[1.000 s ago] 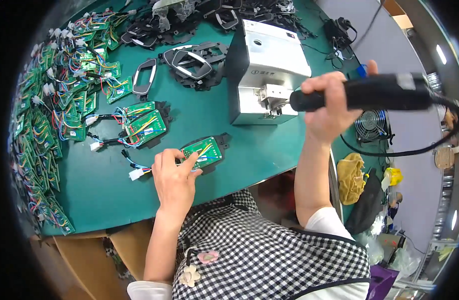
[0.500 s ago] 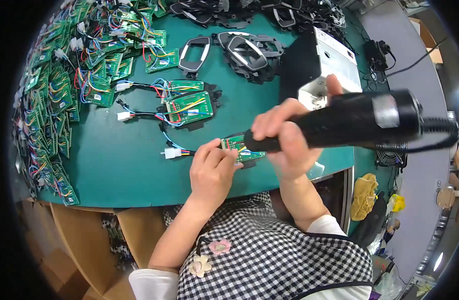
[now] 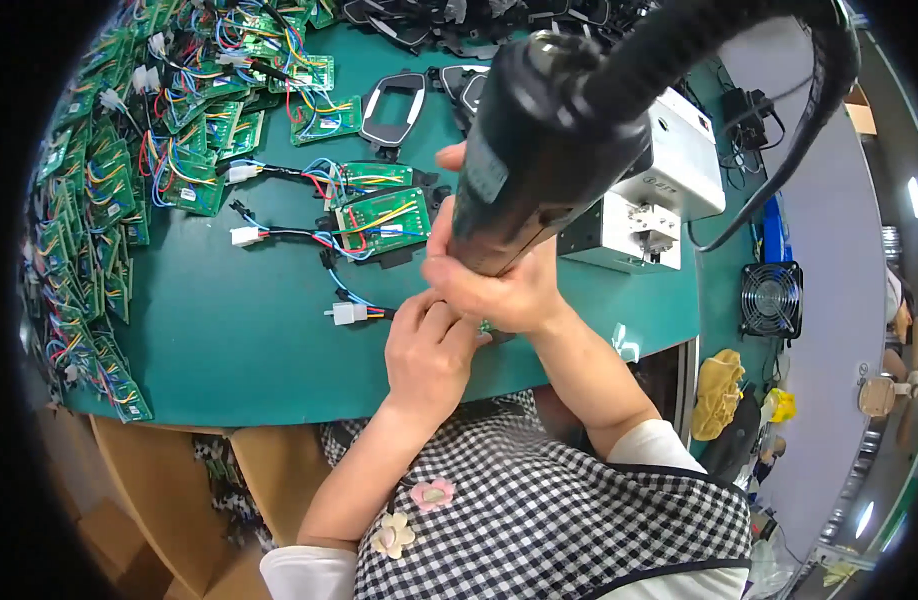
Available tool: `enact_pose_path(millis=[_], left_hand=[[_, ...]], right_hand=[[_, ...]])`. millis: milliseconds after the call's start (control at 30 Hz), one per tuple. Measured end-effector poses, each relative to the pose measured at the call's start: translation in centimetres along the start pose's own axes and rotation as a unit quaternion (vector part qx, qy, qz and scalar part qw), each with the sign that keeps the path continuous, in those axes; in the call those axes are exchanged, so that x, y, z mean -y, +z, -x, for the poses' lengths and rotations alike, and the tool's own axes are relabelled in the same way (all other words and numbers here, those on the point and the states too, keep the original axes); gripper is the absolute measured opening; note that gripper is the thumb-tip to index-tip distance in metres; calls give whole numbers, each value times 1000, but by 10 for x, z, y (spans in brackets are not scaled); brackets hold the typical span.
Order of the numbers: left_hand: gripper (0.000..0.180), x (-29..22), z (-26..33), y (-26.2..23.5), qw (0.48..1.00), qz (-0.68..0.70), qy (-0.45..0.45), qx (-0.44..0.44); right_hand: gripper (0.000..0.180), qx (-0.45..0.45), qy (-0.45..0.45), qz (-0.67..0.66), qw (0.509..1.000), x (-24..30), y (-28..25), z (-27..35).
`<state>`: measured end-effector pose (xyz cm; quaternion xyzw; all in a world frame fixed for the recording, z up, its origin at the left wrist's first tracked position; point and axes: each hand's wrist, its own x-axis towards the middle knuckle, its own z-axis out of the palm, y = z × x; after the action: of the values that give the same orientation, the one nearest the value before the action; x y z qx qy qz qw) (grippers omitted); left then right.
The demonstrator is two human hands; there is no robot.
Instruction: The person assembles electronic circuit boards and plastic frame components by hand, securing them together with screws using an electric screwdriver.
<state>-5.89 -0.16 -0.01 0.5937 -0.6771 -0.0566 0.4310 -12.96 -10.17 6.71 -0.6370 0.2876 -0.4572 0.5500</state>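
Observation:
My right hand is wrapped round a black corded electric screwdriver, held upright over the near part of the table. Under it lies a green circuit board, mostly covered by my hands. My left hand grips this board with bent fingers at its left side. A white plug connector on coloured wires sticks out left of the board. The screwdriver's tip is hidden behind my right hand, so contact with the board cannot be seen. Just beyond, two wired green boards rest on black frames.
Heaps of wired circuit boards cover the table's left side. Black frames lie at the back. A white metal box stands to the right, near the screwdriver's thick cable. A small fan sits farther right.
My right hand has swung the screwdriver from lying nearly level, pointing left, to upright, and moved left over the board. My left hand stays at the board.

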Motion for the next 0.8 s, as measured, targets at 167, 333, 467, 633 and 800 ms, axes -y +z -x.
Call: enact_pose_path(millis=[167,333,467,633,800], left_hand=[[33,0,3,0,1000,-20,-3,-2],[27,0,2,5,999,-25,-7,22],[25,-7,1,6,999,0,-29,15],[29,-9,-2,6,998,-38,3,43],[33,-14,-9,-13,997,14,-17,68]], right_hand=[[58,54,-61,29,996,1,-2,5],[55,128,-146,23,981,-6,7,-8],[48,259,-95,21,961,-4,3,-8],[38,59,-37,-4,998,10,-22,16],[47,-265,-337,-13,903,65,-106,33]])
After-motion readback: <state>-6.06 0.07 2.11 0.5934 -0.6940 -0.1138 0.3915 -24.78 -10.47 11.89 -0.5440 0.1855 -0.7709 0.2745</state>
